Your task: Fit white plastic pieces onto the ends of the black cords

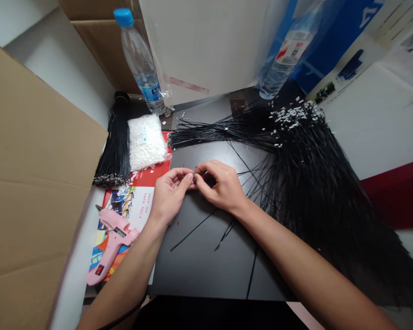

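My left hand [172, 192] and my right hand [222, 185] meet fingertip to fingertip over the dark table. Both are pinched closed around the small dark end of a thin black wire [194, 180]; most of it is hidden by the fingers. Several loose black wires [192, 230] run out beneath and beside my right hand. Beyond my hands lies a bundle of black wires [209, 134], its tips pointing left. To the right spreads a large heap of black wires [316, 183], with many small white connectors [292, 114] at its far end.
A clear bag of small white pieces [146, 142] sits left of centre, beside another black wire bundle [115, 142]. A pink glue gun [112, 243] rests on a printed sheet [142, 201]. Two water bottles [141, 68] [284, 62] stand behind. A cardboard box [30, 183] borders the left.
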The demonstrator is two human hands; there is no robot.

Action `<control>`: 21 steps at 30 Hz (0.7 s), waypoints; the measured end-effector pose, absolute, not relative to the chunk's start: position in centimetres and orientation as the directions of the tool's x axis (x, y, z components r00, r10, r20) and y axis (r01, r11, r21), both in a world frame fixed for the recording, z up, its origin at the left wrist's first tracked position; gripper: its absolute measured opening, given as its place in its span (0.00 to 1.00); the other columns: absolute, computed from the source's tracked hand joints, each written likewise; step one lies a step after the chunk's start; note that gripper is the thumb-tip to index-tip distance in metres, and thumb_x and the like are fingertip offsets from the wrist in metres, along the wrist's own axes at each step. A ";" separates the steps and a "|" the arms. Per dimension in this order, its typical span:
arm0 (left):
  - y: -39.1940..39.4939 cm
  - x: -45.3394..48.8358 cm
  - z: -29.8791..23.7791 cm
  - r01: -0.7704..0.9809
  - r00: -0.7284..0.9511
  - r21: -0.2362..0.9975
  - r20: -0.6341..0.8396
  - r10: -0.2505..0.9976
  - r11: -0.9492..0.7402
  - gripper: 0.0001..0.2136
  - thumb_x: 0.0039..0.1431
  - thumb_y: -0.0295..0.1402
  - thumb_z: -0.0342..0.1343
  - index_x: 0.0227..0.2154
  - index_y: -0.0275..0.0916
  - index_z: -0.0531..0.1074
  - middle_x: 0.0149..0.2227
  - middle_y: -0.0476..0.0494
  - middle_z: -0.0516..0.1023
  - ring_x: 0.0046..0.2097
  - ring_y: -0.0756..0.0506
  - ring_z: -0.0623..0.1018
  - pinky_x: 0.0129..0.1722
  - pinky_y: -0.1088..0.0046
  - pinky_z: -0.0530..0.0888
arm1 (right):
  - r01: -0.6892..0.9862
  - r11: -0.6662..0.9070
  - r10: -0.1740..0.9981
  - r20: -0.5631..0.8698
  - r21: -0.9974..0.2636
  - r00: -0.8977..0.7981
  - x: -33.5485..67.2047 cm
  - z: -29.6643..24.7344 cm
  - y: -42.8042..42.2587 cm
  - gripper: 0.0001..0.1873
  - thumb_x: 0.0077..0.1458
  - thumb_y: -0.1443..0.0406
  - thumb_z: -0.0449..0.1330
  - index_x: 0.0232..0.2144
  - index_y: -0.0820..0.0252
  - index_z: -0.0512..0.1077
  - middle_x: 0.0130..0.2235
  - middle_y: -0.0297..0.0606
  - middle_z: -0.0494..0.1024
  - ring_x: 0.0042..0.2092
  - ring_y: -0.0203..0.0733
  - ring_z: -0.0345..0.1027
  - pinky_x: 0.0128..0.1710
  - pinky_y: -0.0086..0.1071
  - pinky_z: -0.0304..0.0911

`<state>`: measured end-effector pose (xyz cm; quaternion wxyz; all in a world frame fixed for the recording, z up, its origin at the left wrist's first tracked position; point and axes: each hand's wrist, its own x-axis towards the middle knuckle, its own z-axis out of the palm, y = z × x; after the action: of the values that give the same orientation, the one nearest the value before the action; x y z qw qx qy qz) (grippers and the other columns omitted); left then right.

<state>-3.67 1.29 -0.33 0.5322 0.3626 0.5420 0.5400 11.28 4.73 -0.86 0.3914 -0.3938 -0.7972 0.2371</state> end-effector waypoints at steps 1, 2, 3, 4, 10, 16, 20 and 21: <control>1.3 -3.6 -0.4 -0.202 -0.177 0.967 -0.190 0.966 0.153 0.16 0.44 0.39 0.71 0.31 0.34 0.76 0.30 0.46 0.79 0.31 0.50 0.78 0.37 0.71 0.79 | 0.444 0.588 0.807 0.449 -0.676 -0.383 11.2 -0.9 4.7 0.06 0.59 0.66 0.55 0.31 0.59 0.71 0.31 0.36 0.77 0.32 0.36 0.68 0.36 0.30 0.63; 1.3 -3.5 -0.4 -0.217 -0.181 0.964 -0.194 0.964 0.153 0.16 0.43 0.39 0.72 0.31 0.34 0.76 0.30 0.46 0.79 0.31 0.50 0.78 0.37 0.71 0.80 | 0.444 0.596 0.801 0.459 -0.669 -0.385 11.2 -0.9 4.7 0.06 0.59 0.66 0.55 0.31 0.59 0.71 0.31 0.36 0.77 0.32 0.37 0.69 0.36 0.30 0.63; 1.3 -3.5 -0.4 -0.227 -0.184 0.962 -0.196 0.963 0.153 0.16 0.43 0.39 0.72 0.31 0.34 0.76 0.30 0.47 0.79 0.30 0.51 0.78 0.38 0.71 0.80 | 0.441 0.602 0.797 0.465 -0.665 -0.385 11.1 -0.9 4.7 0.06 0.60 0.66 0.55 0.32 0.59 0.71 0.31 0.36 0.77 0.32 0.37 0.69 0.36 0.30 0.63; 1.3 -3.4 -0.4 -0.232 -0.187 0.961 -0.198 0.962 0.153 0.16 0.43 0.39 0.72 0.31 0.34 0.76 0.30 0.47 0.79 0.30 0.51 0.78 0.38 0.71 0.80 | 0.438 0.606 0.794 0.470 -0.664 -0.386 11.1 -1.0 4.6 0.06 0.60 0.66 0.55 0.32 0.59 0.71 0.31 0.37 0.78 0.32 0.37 0.69 0.36 0.30 0.62; 1.4 -3.6 -0.6 -0.207 -0.213 0.969 -0.182 0.960 0.138 0.16 0.44 0.40 0.71 0.31 0.34 0.75 0.30 0.46 0.79 0.31 0.49 0.79 0.38 0.69 0.80 | 0.430 0.605 0.795 0.476 -0.671 -0.376 10.9 -1.2 4.6 0.05 0.60 0.66 0.56 0.33 0.59 0.73 0.32 0.37 0.79 0.33 0.37 0.70 0.37 0.31 0.63; 1.4 -3.6 -0.6 -0.203 -0.200 0.968 -0.186 0.962 0.145 0.16 0.45 0.40 0.71 0.32 0.34 0.75 0.29 0.46 0.79 0.29 0.50 0.79 0.35 0.71 0.79 | 0.437 0.560 0.826 0.431 -0.704 -0.363 11.2 -1.1 4.6 0.06 0.61 0.65 0.57 0.34 0.59 0.75 0.33 0.36 0.80 0.34 0.37 0.72 0.37 0.30 0.64; 1.4 -3.5 -0.5 -0.223 -0.187 0.966 -0.176 0.966 0.133 0.16 0.45 0.39 0.71 0.32 0.35 0.76 0.29 0.47 0.79 0.29 0.50 0.78 0.34 0.73 0.78 | 0.438 0.557 0.829 0.439 -0.705 -0.347 11.3 -0.8 4.5 0.06 0.59 0.65 0.58 0.34 0.59 0.74 0.32 0.35 0.80 0.33 0.36 0.71 0.36 0.30 0.65; 1.4 -3.5 -0.4 -0.222 -0.184 0.966 -0.171 0.968 0.128 0.16 0.45 0.39 0.71 0.32 0.35 0.76 0.29 0.47 0.79 0.29 0.50 0.78 0.33 0.73 0.78 | 0.434 0.558 0.828 0.443 -0.707 -0.344 11.4 -0.8 4.5 0.06 0.58 0.65 0.58 0.34 0.59 0.74 0.32 0.35 0.80 0.33 0.36 0.71 0.36 0.30 0.65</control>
<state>-3.52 1.41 -0.44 0.5328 0.3521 0.5294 0.5584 11.36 4.52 -0.75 0.4072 -0.4030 -0.7830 0.2422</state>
